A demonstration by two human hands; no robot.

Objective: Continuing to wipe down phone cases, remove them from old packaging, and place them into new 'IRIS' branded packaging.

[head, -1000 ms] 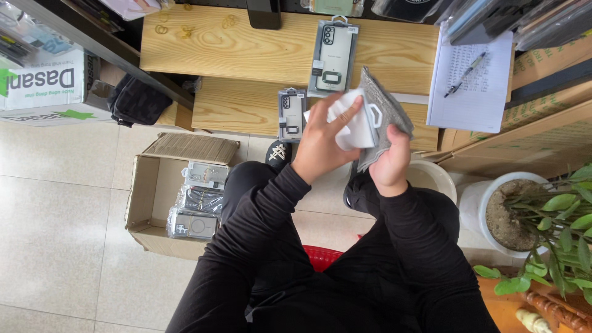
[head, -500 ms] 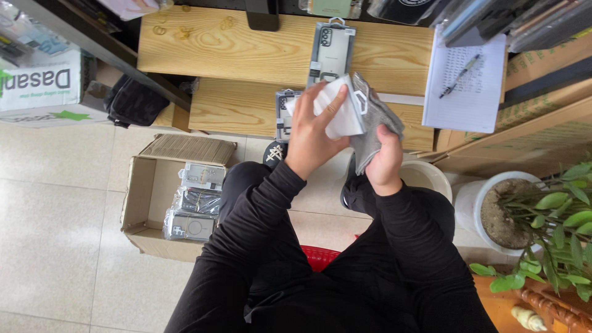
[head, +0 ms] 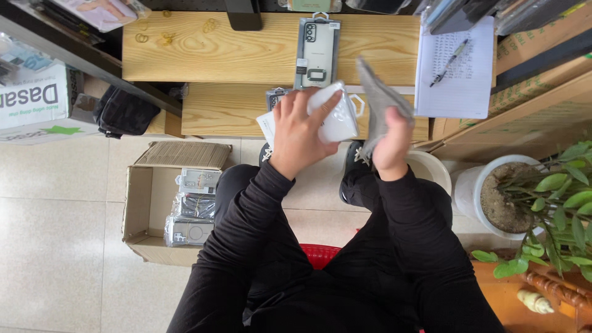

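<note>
The left hand (head: 302,132) is clamped on a white phone case (head: 336,114), held in the air above the front edge of the lower table (head: 222,111). The right hand (head: 391,145) pinches a grey pouch (head: 376,102) by its lower end, just beside the case. The case looks light, glossy and probably slippery, best gripped by its edges; the pouch looks limp. One boxed case (head: 316,52) lies on the upper table, and three packs sit in the cardboard box (head: 139,203).

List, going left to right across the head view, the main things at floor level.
Open brown cardboard box of packaged phone cases → red plastic stool under the person → white round plant pot → green leafy plant.
</note>
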